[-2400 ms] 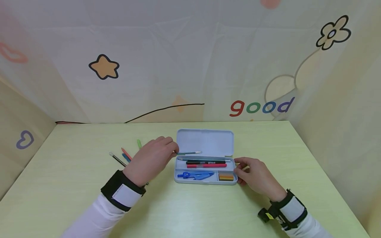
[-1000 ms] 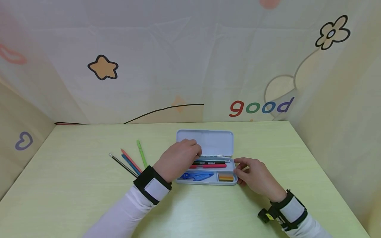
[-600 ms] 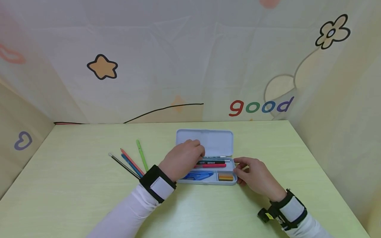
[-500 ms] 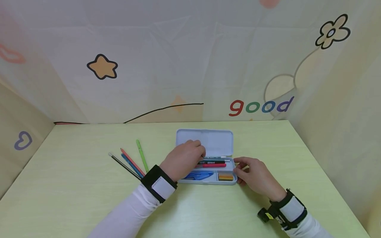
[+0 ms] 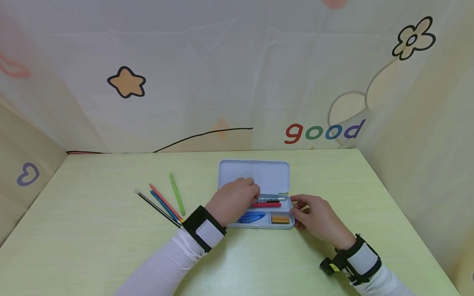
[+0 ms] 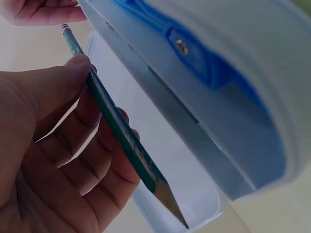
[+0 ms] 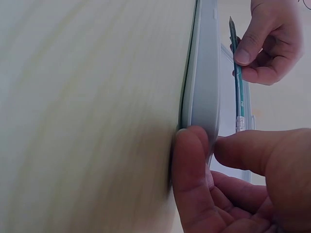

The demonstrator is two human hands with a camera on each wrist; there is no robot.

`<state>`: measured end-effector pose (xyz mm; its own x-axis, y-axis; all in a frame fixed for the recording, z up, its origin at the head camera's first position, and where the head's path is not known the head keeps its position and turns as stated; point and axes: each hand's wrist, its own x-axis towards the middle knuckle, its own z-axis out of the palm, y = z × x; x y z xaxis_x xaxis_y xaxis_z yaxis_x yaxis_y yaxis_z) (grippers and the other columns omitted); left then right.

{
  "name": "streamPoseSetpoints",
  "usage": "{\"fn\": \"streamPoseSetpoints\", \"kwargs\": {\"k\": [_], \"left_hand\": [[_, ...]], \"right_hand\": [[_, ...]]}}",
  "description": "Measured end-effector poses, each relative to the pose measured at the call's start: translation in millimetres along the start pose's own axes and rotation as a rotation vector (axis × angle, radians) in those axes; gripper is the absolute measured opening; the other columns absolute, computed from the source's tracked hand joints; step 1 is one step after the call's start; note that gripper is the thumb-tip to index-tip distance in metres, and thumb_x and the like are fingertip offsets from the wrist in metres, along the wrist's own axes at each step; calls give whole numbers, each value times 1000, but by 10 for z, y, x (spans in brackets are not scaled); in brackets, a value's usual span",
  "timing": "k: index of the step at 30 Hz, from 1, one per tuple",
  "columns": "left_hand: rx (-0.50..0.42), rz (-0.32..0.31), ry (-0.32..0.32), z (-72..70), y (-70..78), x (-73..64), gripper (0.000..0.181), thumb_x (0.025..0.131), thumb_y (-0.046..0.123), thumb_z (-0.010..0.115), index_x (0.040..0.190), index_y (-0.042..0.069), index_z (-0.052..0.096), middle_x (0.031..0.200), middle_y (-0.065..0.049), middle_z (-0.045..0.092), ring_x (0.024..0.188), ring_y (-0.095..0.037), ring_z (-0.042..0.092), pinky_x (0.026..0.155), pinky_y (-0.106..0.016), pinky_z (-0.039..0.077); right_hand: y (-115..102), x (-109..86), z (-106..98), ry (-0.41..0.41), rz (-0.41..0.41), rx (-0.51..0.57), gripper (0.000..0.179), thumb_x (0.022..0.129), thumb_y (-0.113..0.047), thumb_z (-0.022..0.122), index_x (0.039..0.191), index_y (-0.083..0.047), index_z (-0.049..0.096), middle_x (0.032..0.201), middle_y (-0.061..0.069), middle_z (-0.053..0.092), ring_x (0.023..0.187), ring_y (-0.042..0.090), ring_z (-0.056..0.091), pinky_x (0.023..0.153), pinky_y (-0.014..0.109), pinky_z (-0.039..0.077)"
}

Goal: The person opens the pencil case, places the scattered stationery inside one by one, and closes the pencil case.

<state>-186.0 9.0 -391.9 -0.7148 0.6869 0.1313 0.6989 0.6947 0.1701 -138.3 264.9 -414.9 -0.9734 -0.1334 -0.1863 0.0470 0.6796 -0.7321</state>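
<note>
My left hand [image 5: 235, 199] pinches a green pencil [image 6: 121, 131] between thumb and fingers, above the upper compartment of an open pale blue pencil case [image 5: 255, 227]. In the left wrist view the sharpened tip points down toward the lower right; the metal-banded end [image 7: 240, 124] is nearest my right hand in the right wrist view. My right hand [image 5: 320, 218] grips the case's right end between thumb and fingers. Inside lie a red pen [image 5: 267, 204], a blue drawing compass [image 5: 252, 217] and a yellow-brown block [image 5: 280, 220]. My left hand hides part of the case.
Left of the case, a green pen [image 5: 177, 194], a red pencil [image 5: 164, 199], a blue pencil [image 5: 163, 204] and a black-striped pencil [image 5: 155, 207] lie on the table [image 5: 92, 246]. The case's lid [image 5: 255, 170] leans back behind it. A printed cloth [image 5: 207, 82] borders the table.
My left hand has moved right with the pencil, from beside the case's left end to over its upper compartment. My right hand has stayed at the case's right end.
</note>
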Motion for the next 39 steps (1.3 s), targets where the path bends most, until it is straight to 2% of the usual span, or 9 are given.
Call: {"fn": "streamPoseSetpoints", "kwargs": {"k": [7, 27, 39], "left_hand": [[-3, -2, -16, 45, 13, 3, 5, 102, 16, 74, 105, 14, 77, 95, 1, 67, 84, -15, 58, 74, -26, 55], [-4, 11, -13, 130, 26, -5, 6, 102, 15, 74, 105, 15, 79, 97, 2, 70, 88, -14, 63, 77, -27, 57], [-19, 8, -41, 164, 20, 2, 7, 102, 15, 74, 107, 15, 79, 96, 3, 70, 83, -12, 59, 74, -25, 55]], "right_hand": [[-3, 9, -3, -3, -8, 1, 42, 104, -9, 68, 143, 4, 60, 101, 11, 65, 73, 20, 67, 66, 29, 61], [-9, -1, -5, 0, -15, 1, 42, 103, -5, 67, 143, 6, 59, 102, 12, 65, 71, 19, 67, 64, 29, 60], [-2, -2, -5, -1, -18, -4, 41, 104, -6, 67, 143, 6, 59, 102, 12, 65, 71, 19, 67, 64, 29, 60]]}}
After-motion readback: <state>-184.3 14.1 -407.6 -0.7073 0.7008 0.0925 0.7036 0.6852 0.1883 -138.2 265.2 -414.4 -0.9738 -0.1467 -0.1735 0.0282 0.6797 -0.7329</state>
